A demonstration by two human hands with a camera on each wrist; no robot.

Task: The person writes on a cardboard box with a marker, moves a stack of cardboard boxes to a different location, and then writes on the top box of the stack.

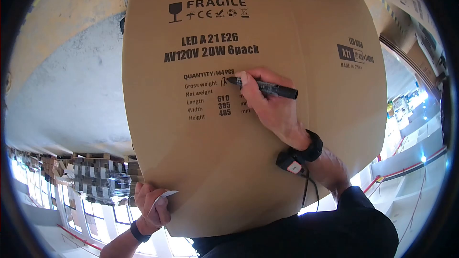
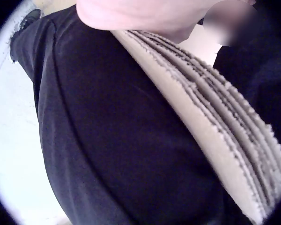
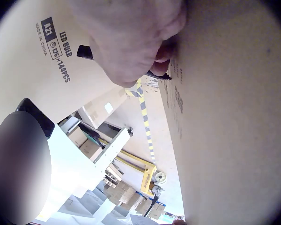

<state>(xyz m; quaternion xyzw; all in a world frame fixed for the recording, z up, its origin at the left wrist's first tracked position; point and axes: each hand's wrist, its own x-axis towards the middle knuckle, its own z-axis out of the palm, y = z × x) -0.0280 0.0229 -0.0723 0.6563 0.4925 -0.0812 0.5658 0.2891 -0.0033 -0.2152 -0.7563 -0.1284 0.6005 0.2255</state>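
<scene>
A flattened brown cardboard carton (image 1: 210, 162) printed "FRAGILE" and "LED A21 E26" spans most of the head view. My right hand (image 1: 275, 107) holds a black marker (image 1: 277, 90), its tip at the "Gross weight" line, right beside a handwritten "17". In the right wrist view that hand (image 3: 131, 42) lies close against the printed face, hiding most of the marker. At the carton's lower left edge, my left hand (image 1: 152, 205) has curled fingers around a white paper slip (image 1: 165, 195). The left wrist view shows this hand (image 2: 140, 14) against several stacked cardboard layers (image 2: 196, 98).
Black trousers (image 2: 117, 117) are below the cardboard. Wrapped goods (image 1: 100, 174) stand on the left in the background. A yellow pallet truck (image 3: 147, 180) and stacked boxes (image 3: 122, 194) appear behind in the right wrist view, near yellow-black floor tape (image 3: 145, 117).
</scene>
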